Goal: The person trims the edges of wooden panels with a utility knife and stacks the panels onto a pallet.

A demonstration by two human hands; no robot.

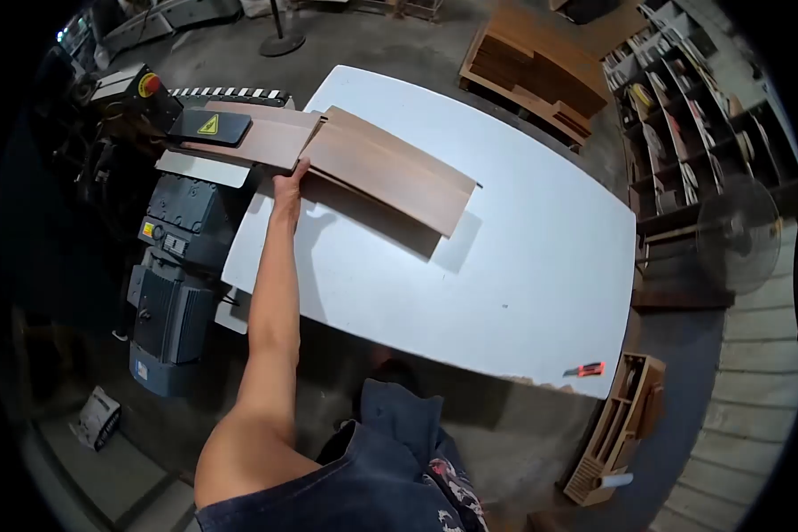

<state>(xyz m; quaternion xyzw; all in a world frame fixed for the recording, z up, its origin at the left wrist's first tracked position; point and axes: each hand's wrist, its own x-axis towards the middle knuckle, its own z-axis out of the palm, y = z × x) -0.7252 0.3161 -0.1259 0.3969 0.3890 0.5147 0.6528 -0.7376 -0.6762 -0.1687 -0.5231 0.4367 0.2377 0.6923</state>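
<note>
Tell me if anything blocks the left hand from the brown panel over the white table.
Nothing visible does: the left hand is right at the near-left corner of the brown panel, beside the pinkish panel under the black guard.

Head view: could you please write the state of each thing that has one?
Right board: over the white table, casting a shadow, apparently raised.
Left board: partly covered by the black guard.
Left hand: at the boards' adjoining ends; grip unclear.
Utility knife: lying on the table; blade position unclear.
Red button: pressed or released, unclear.
Fan: spinning or still, unclear.
</note>
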